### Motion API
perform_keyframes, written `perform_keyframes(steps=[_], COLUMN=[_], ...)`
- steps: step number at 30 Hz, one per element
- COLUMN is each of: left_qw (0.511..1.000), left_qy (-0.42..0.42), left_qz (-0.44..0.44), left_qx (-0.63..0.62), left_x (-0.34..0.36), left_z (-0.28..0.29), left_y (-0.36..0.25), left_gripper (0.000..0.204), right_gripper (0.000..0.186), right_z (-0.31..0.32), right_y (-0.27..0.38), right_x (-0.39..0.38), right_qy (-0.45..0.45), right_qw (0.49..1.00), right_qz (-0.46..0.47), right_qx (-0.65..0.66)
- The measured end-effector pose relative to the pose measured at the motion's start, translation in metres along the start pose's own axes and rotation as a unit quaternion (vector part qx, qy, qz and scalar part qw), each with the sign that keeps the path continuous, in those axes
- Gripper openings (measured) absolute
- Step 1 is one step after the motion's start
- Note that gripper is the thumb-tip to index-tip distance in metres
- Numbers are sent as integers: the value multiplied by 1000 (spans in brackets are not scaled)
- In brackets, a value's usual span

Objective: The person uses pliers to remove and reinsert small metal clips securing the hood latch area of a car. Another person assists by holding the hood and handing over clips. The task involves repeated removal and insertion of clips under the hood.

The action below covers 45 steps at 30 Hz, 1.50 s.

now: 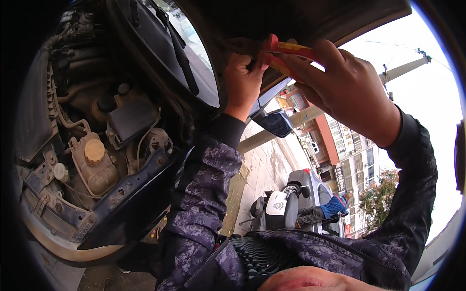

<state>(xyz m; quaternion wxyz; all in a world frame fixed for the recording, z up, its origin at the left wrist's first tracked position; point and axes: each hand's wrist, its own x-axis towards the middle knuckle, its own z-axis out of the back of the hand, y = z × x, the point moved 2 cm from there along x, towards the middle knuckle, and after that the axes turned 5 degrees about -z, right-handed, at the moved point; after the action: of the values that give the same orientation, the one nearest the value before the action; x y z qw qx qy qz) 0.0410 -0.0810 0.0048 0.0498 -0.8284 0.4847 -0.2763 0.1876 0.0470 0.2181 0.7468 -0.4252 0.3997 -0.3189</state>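
Overhead, at the dark underside of a raised car hood (340,17), my left hand (241,85) is closed with bent fingers and thumb pressed on something small that I cannot make out. Just right of it, my right hand (349,92) grips red-and-yellow handled pliers (296,48) by their handles. The pliers' red guards are beside my left thumb, and their jaws are hard to make out against the hood.
The engine bay (136,111) fills the left, with a reservoir (99,169) and black box (128,123). A windshield with wiper (187,72) and side mirror (275,123) are nearby. Beyond are a scooter (276,203), a person in blue (332,207), parked car, pole and buildings.
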Motion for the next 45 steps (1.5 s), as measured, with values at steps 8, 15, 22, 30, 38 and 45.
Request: perform_keyframes(steps=[8,15,22,30,38,45], left_qw=[1000,1000,999,998,994,988], left_qy=[6,17,21,2,2,8], left_qz=[5,12,16,-57,51,95], left_qx=[-5,-8,-25,-13,-99,-121], left_x=[-1,-1,-1,1,2,1], left_z=[-1,-1,-1,7,6,9], left_y=[3,3,3,-17,-21,-23], left_gripper=[20,22,24,12,25,24], right_gripper=[76,80,85,72,73,71], right_z=[5,-13,-16,1,-29,-101], right_y=[3,-5,0,-24,0,84], right_x=[5,-5,2,-30,-124,-183], right_qy=[-39,1,140,-120,-67,4], right_qw=[999,1000,980,992,978,906], right_qz=[26,-3,1,-38,-103,-159], right_qx=[9,-30,-138,27,168,392])
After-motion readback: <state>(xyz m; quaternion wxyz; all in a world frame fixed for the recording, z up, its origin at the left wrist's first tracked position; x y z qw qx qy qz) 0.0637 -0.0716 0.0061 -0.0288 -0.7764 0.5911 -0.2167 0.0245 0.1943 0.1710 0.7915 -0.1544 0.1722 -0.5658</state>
